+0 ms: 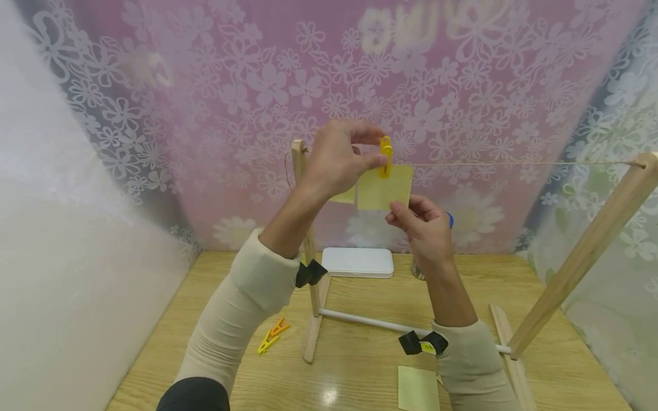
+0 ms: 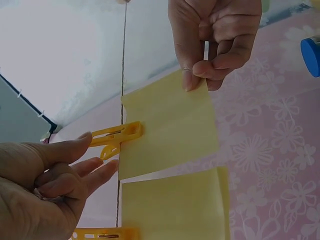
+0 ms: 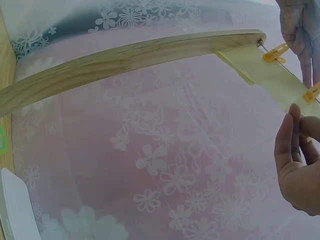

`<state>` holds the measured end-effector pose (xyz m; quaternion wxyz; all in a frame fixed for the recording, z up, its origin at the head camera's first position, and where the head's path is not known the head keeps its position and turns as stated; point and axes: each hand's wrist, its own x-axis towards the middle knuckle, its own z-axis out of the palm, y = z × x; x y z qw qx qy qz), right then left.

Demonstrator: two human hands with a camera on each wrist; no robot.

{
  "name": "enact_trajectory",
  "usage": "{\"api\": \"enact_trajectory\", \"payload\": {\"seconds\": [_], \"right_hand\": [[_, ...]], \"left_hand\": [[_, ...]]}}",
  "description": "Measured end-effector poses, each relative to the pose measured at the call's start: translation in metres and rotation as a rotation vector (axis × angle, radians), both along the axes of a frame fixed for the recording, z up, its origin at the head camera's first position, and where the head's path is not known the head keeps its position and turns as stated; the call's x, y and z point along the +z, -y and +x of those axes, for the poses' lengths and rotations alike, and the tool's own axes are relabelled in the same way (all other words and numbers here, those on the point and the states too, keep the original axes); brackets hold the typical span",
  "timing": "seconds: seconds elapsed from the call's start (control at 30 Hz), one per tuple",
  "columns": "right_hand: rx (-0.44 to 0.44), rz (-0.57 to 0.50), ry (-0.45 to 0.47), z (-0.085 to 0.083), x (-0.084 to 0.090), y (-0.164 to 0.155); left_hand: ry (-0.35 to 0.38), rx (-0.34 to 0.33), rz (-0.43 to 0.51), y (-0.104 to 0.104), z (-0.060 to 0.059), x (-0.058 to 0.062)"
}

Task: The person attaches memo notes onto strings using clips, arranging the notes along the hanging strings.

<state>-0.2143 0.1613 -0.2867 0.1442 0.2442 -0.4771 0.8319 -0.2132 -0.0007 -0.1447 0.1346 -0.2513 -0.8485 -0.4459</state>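
A square of yellow paper [image 1: 377,191] hangs over the string [image 1: 514,164], a yellow clothespin [image 1: 385,162] at its top edge. My left hand [image 1: 341,157] pinches that clothespin between thumb and fingers. Lower down, my right hand [image 1: 424,228] pinches the paper's bottom right corner between thumb and fingertips. Beside it hangs another yellow paper [image 2: 172,210], with its own clothespin [image 2: 107,234] on the string; in the head view my left hand and wrist hide most of this paper.
Wooden posts [image 1: 586,257] joined by a white rod [image 1: 370,321] hold the string. Two clothespins [image 1: 272,334], orange and yellow, lie on the table at left. More yellow paper [image 1: 417,388] lies in front. A white box [image 1: 357,261] and a blue-topped container [image 2: 311,56] stand behind.
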Motion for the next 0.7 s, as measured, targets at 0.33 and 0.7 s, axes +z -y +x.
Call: {"api": "enact_trajectory", "payload": {"seconds": [0.33, 0.7], "right_hand": [[-0.017, 0.054, 0.031, 0.001, -0.001, -0.001], [0.003, 0.102, 0.048, 0.005, -0.008, -0.014]], "left_hand": [[-0.094, -0.027, 0.059, 0.018, 0.006, 0.002], [-0.171, -0.194, 0.309, 0.064, 0.034, -0.025]]}}
